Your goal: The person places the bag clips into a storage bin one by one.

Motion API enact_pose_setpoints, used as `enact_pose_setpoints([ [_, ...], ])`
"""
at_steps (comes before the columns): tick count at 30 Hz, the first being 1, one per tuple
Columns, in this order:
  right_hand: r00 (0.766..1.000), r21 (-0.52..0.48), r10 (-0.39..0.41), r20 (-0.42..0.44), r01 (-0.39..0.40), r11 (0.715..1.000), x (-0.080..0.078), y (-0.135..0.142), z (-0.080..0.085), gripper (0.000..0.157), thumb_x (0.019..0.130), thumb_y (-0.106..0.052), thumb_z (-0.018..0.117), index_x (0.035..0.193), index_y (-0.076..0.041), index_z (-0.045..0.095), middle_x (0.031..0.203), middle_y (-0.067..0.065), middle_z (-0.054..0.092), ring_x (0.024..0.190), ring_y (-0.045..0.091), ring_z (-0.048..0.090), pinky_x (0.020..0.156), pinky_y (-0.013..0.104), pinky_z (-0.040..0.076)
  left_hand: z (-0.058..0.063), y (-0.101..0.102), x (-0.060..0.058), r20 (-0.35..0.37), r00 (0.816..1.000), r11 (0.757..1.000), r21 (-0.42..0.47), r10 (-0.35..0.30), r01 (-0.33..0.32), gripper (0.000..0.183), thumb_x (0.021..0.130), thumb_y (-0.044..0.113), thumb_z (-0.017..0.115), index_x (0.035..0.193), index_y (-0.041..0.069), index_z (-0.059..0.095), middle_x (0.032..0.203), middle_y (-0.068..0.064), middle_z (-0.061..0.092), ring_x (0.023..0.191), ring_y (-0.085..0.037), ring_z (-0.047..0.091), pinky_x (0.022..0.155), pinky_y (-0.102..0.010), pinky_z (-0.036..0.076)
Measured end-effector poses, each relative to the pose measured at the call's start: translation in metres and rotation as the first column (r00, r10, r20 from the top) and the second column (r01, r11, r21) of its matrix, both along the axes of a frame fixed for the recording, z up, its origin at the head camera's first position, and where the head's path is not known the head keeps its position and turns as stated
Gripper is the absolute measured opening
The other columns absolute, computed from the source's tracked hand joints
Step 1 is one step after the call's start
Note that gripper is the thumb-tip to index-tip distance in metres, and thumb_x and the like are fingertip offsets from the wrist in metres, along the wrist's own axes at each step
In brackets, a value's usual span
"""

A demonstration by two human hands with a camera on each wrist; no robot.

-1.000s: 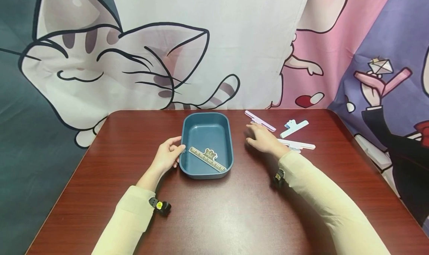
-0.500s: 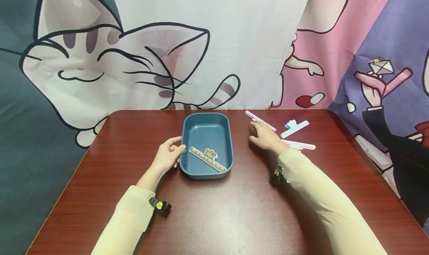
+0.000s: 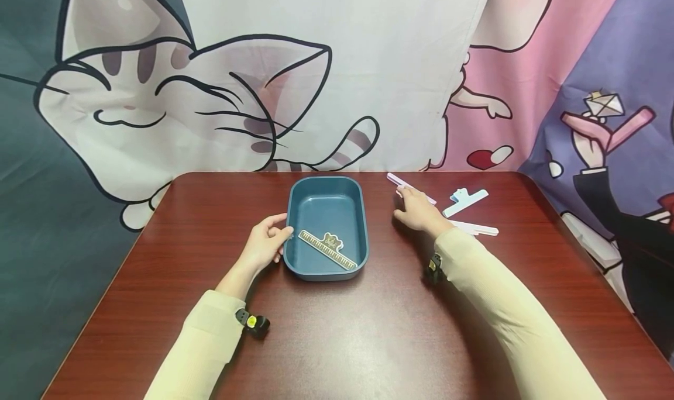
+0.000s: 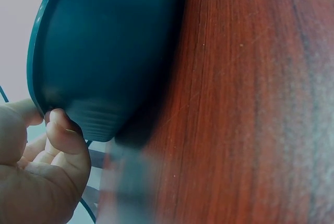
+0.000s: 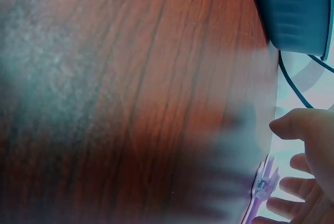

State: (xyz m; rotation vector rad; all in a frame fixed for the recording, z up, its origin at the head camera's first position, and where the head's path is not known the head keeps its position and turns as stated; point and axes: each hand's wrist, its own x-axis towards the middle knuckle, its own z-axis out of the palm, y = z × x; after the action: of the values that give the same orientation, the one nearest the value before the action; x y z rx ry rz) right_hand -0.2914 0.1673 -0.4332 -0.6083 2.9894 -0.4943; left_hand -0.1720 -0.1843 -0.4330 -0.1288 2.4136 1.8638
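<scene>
Head view, with 12 o'clock pointing away from the person, shows a dark blue, rounded-rectangular, plastic-looking box [image 3: 326,210] on a reddish-brown wood-grained table [image 3: 316,335]. At its 9 o'clock side the left hand [image 3: 261,243] pinches the rim, thumb over the edge and fingers against the outer wall. Inside the box, toward 6 o'clock, a gold-and-white bar-shaped clip with a bear-shaped handle [image 3: 327,250] lies slanted from 10 to 4 o'clock. Well apart from the box, toward 2 o'clock, the right hand [image 3: 419,211] is at a slim lilac bar-shaped clip [image 3: 397,180]; its thumb stands wide of the loosely bent fingers, and whether they touch the clip I cannot tell. From that hand, a white bar clip with a light-blue handle [image 3: 466,202] lies at 3 o'clock, and a pinkish-white bar clip [image 3: 481,229], partly covered, toward 4 o'clock.
</scene>
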Motion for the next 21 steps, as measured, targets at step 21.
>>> enact_pose_setpoints([
  [21, 0.999, -0.01, -0.032, -0.044, 0.032, 0.999, 0.0072, -0.0006, 0.0013, 0.032, 0.086, -0.01, 0.054, 0.111, 0.008, 0.06, 0.114, 0.028, 0.052, 0.1, 0.041, 0.058, 0.09, 0.051, 0.048, 0.0014, 0.0013, 0.0009, -0.003, 1.0, 1.0, -0.002, 0.005, -0.005, 0.047, 0.093, 0.015, 0.059, 0.136, 0.003, 0.045, 0.057, 0.001, 0.049, 0.039, -0.009, 0.044, 0.038, -0.02, 0.042],
])
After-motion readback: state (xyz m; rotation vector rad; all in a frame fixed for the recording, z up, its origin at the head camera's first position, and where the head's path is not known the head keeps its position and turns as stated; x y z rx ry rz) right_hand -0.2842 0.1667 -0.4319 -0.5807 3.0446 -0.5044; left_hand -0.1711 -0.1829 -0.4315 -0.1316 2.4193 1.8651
